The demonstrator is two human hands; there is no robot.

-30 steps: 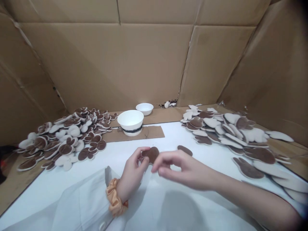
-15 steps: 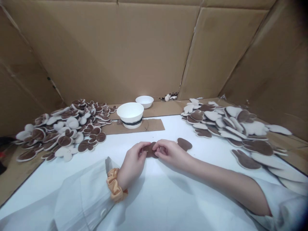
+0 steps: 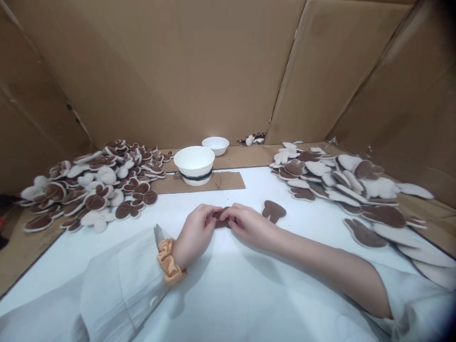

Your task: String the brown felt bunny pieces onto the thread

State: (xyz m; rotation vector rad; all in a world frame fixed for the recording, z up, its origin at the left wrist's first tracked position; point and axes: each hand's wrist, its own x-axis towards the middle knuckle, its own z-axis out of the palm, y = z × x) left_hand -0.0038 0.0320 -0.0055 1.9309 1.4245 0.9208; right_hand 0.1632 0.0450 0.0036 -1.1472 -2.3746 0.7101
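Between my two hands is a brown fabric piece, mostly covered by the fingers, so its outline is hidden. My left hand pinches its left side, with an orange scrunchie round that wrist. My right hand has thumb and fingers closed on the right side. Just beyond the right hand a second brown fabric piece, bunny-head shaped with two lobes, lies flat on the white tabletop.
On the left is a heap of puffy brown-and-white bunny-shaped pieces. Flatter brown and white pieces are piled on the right. A white bowl with a dark band stands on a cardboard strip, a smaller bowl behind it. Cardboard walls surround the table.
My right fingers have shifted slightly over the brown piece, and both hands keep hold of it. The view has tilted a little; the heaps and bowls stay in place.
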